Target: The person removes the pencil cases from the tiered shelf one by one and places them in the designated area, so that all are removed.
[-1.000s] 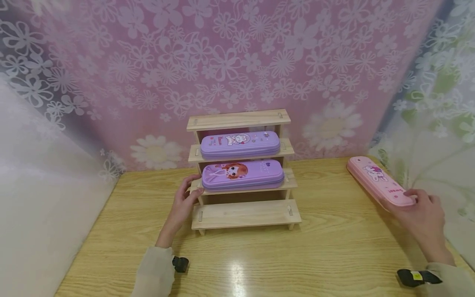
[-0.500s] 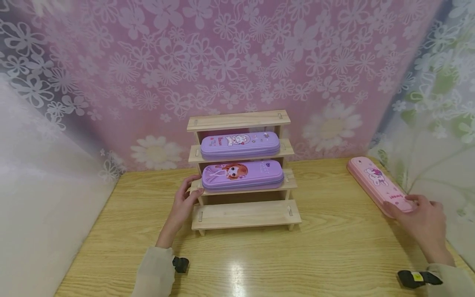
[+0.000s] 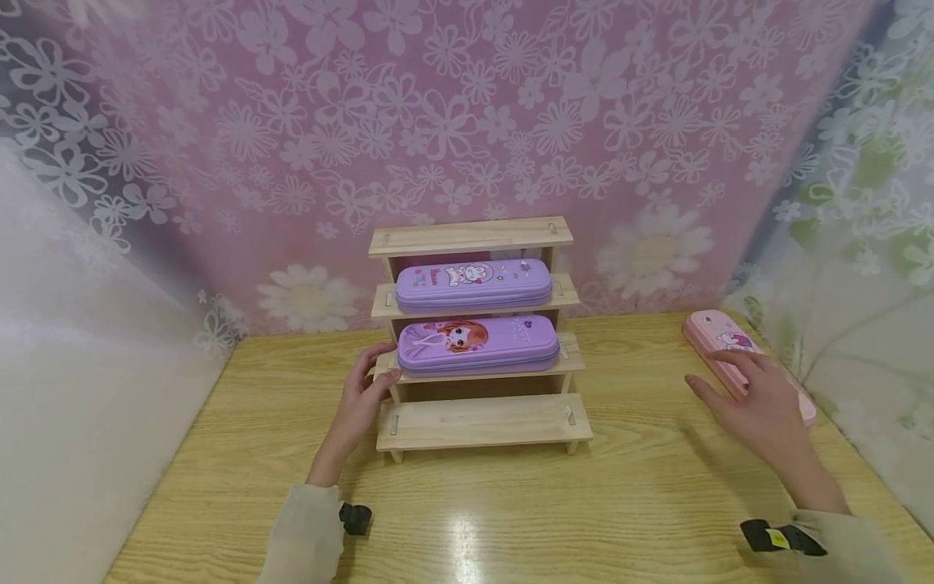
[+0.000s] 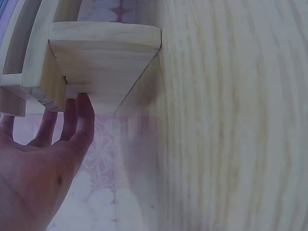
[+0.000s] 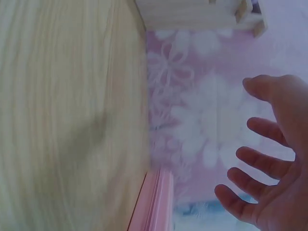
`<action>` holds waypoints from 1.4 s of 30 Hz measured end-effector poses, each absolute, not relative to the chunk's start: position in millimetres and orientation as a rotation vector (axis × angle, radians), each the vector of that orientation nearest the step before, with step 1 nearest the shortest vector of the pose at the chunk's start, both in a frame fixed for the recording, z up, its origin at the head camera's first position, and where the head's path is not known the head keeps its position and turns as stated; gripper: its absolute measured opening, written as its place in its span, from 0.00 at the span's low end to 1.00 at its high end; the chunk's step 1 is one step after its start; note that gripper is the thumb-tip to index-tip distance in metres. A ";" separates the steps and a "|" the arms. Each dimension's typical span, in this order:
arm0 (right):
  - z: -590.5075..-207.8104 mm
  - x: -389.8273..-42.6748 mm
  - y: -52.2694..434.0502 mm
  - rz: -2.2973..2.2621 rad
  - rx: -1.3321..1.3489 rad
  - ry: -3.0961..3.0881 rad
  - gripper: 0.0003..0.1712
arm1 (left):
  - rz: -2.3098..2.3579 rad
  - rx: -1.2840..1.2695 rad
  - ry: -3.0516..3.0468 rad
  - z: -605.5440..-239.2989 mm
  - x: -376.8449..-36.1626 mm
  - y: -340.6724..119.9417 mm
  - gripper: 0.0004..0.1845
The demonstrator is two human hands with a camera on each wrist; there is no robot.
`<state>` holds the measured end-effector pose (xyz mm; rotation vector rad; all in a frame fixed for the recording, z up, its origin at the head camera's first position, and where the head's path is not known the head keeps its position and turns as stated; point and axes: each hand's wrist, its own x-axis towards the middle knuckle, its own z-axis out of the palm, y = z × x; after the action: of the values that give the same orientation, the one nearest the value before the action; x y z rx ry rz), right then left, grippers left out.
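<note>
A stepped wooden shelf (image 3: pixel 481 422) stands at the middle of the table in the head view. My left hand (image 3: pixel 356 399) grips its left side, thumb at the front of one tier and fingers round the side; the left wrist view shows those fingers (image 4: pixel 84 113) bent at the wood. On two tiers lie a lilac pencil case with a rabbit (image 3: pixel 474 284) and a purple pencil case with a girl's picture (image 3: pixel 477 345). My right hand (image 3: pixel 762 410) hovers with spread fingers, holding nothing. Partly hidden beyond it, a pink pencil case (image 3: pixel 704 328) lies on the table.
The light wood table (image 3: pixel 620 511) runs up to a pink flowered backdrop (image 3: pixel 467 122). A pale wall (image 3: pixel 876 324) bounds the right side, close to the pink pencil case. Another white wall (image 3: pixel 73 365) rises on the left.
My right hand has let go of the pink pencil case's near end and moved left, away from it. The left hand and the shelf look the same.
</note>
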<state>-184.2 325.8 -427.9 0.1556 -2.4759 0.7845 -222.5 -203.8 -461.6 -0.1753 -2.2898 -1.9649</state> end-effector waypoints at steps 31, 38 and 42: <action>-410.9 -227.5 174.3 0.994 0.814 -2.337 0.33 | -1.975 -0.161 -2.299 -457.9 -221.1 -202.0 0.23; -411.2 -232.1 164.3 1.055 0.799 -2.392 0.34 | -1.978 -0.164 -2.294 -458.1 -220.7 -201.6 0.22; -410.7 -232.6 160.1 1.114 0.780 -2.410 0.32 | -1.971 -0.164 -2.295 -459.4 -220.8 -202.2 0.22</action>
<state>-232.6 160.1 -410.7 0.7801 -2.4095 1.1144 -220.8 -202.2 -459.4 -0.1640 -2.2947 -1.9711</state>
